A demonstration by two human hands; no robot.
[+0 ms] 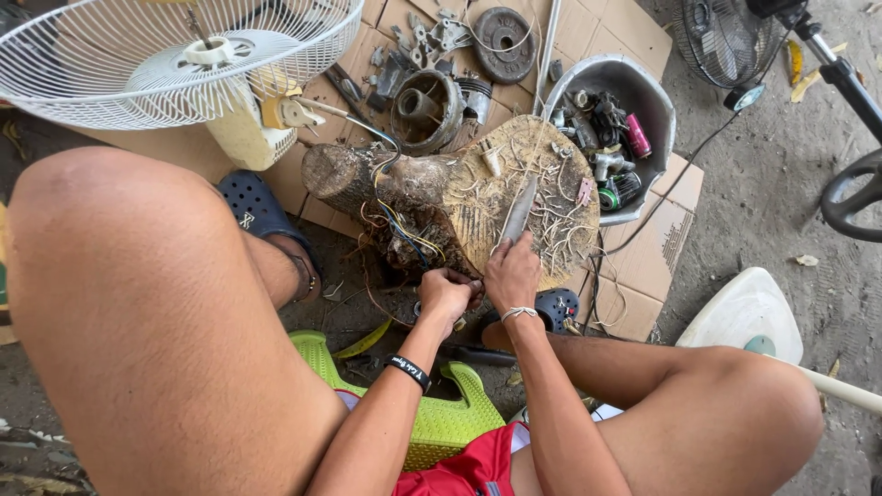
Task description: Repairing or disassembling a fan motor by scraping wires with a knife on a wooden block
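I had both hands at the near edge of the tree stump (514, 197). My right hand (512, 273) was closed around the handle of a knife (519, 209), its blade lying up across the stump top. My left hand (446, 296), just beside it, pinched coloured wires (404, 230) trailing off the stump's left side toward the white fan (175, 55).

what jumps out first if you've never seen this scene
The round wooden stump block at centre, strewn with wire scraps, where the right hand presses a grey metal blade flat. Beside it the left hand pinches coloured wires. A white wire fan guard fills the top left.
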